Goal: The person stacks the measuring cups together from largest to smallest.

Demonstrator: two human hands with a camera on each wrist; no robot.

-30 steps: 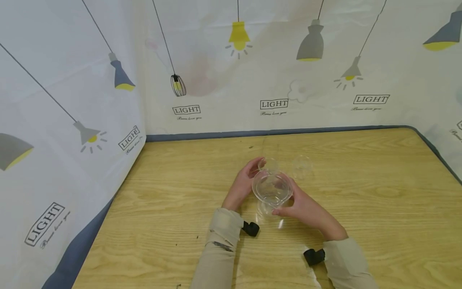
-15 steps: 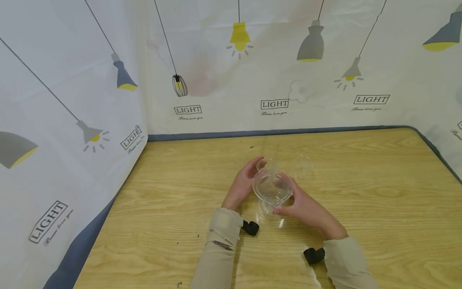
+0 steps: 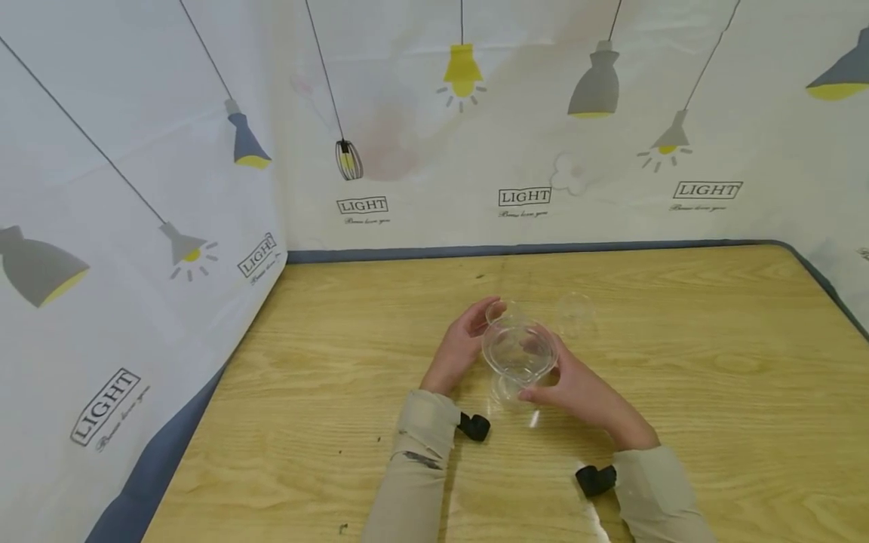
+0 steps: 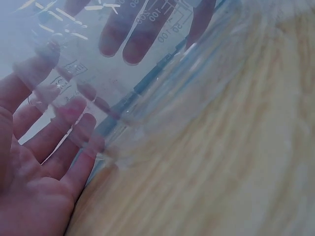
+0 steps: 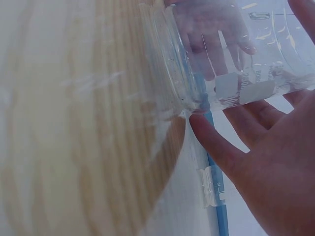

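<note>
My right hand (image 3: 577, 388) grips a large clear beaker (image 3: 519, 354), its thumb at the near side and its fingers round the far side. The beaker stands between my hands, and printed measuring marks show on its wall in both wrist views. My left hand (image 3: 460, 348) has its fingers at the left side of a smaller clear beaker (image 3: 504, 312) just behind the large one. In the left wrist view, the fingertips (image 4: 74, 110) of my left hand appear through clear glass. Where exactly they touch is hard to see.
Another small clear beaker (image 3: 577, 311) stands behind and to the right of the large one. The wooden table (image 3: 692, 377) ends at a white curtain (image 3: 434, 173) printed with lamps, along the back and sides. A black camera mount (image 3: 475, 427) sits at each wrist.
The whole head view has shifted slightly to the right. Both hands keep nearly the same pose around the beakers, with no new object taken or let go.
</note>
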